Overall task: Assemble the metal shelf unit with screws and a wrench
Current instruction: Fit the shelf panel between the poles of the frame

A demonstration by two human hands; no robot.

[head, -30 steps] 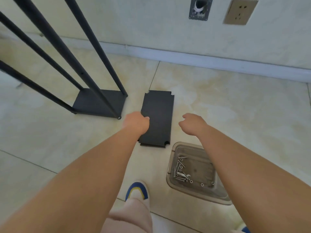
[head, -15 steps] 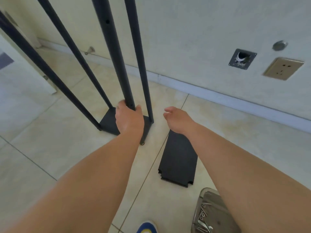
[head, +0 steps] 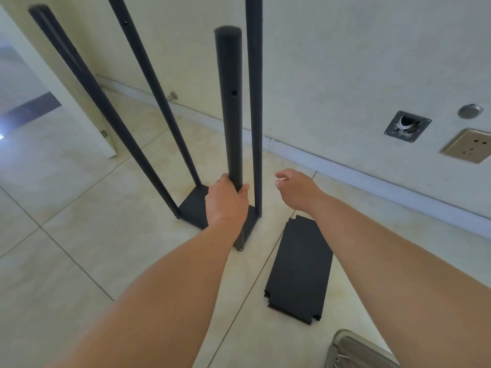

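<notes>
A black metal shelf frame stands on the tiled floor: several upright poles rise from a bottom shelf plate (head: 191,205). My left hand (head: 225,200) grips the nearest pole (head: 230,107) low down, fingers wrapped round it. My right hand (head: 295,189) hovers just right of the frame, fingers loosely curled and holding nothing. A loose black shelf panel (head: 300,269) lies flat on the floor below my right forearm. The corner of a clear plastic tray (head: 350,349) with screws shows at the bottom edge.
A wall with a white baseboard (head: 372,179) runs behind the frame. On it sit a beige socket (head: 470,146), a metal-framed opening (head: 406,126) and a round cap (head: 469,111). A white door edge (head: 87,120) stands at the left.
The view has tilted up and closed in on the frame. My left hand stays wrapped on the near pole. My right hand has shifted slightly right of the frame, still holding nothing.
</notes>
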